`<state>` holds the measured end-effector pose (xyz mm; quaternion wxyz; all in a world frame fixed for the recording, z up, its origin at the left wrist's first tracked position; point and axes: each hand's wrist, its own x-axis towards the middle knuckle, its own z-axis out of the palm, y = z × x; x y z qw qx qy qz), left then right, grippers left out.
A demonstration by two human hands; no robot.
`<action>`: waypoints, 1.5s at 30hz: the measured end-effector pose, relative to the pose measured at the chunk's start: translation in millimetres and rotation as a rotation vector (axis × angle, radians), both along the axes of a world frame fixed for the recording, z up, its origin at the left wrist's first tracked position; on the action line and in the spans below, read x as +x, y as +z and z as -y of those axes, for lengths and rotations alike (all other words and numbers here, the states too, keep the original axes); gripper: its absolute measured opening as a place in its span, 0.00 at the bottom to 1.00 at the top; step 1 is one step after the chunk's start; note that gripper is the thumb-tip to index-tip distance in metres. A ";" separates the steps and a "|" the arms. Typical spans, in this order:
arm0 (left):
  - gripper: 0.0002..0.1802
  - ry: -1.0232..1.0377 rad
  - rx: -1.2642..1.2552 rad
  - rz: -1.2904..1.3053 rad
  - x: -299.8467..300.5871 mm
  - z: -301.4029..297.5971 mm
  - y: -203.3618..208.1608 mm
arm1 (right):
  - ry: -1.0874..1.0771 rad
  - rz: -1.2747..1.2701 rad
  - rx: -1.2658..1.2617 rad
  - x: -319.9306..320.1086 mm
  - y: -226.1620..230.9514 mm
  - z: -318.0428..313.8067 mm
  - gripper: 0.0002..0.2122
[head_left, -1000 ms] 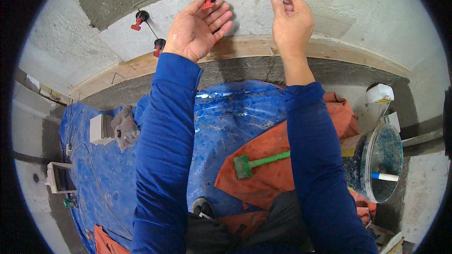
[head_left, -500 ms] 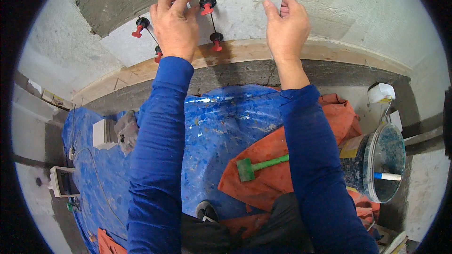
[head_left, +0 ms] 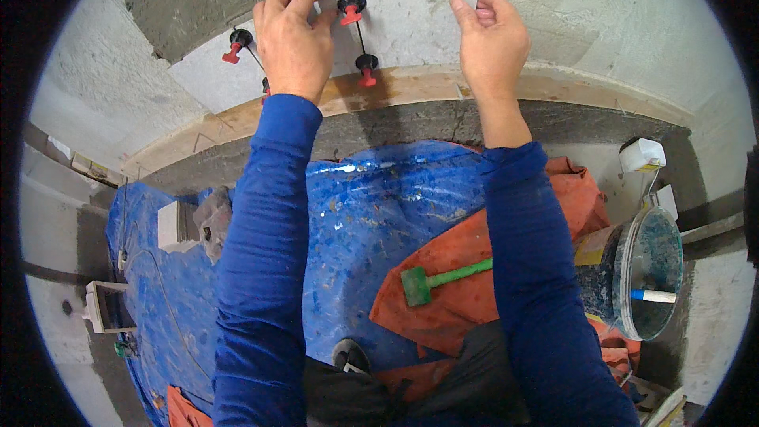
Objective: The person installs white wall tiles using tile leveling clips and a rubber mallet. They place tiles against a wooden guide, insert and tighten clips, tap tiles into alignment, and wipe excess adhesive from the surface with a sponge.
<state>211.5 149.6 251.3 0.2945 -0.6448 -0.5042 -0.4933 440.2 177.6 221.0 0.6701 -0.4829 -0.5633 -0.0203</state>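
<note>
Shifted left and turned palm toward the wall since a second ago, the left hand (head_left: pixel 295 47) has left the red-knobbed clips (head_left: pixel 351 6) to lie over the middle tile (head_left: pixel 345 47), while the right hand is much where it was. Pale tiles stand in a row against the wall, just above a wooden batten (head_left: pixel 403 87), which probably bears their lower edges. The right tile (head_left: pixel 419 24) stands right of the clips, which sit on its joint with the middle one, presumably to keep the two faces flush. The right hand (head_left: pixel 494 43) pinches its far right edge, thumb on the face and fingers curled round the side, likely to steady it; whether they reach behind cannot be told. The left hand's fingers are spread apart, their tips at the middle tile's top edge, perhaps feeling its line. Nearer, a blue sheet (head_left: pixel 364 213) covers the floor, presumably against spills; a green mallet (head_left: pixel 417 286) lies on an orange sheet (head_left: pixel 435 253), with a bucket (head_left: pixel 624 277) to the right, both apparently kept within reach.
</note>
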 end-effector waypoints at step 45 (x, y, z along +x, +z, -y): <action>0.20 -1.054 -1.019 1.837 24.1 15.1 19.2 | 0.122 -0.188 -0.079 -50.4 11.9 23.1 0.47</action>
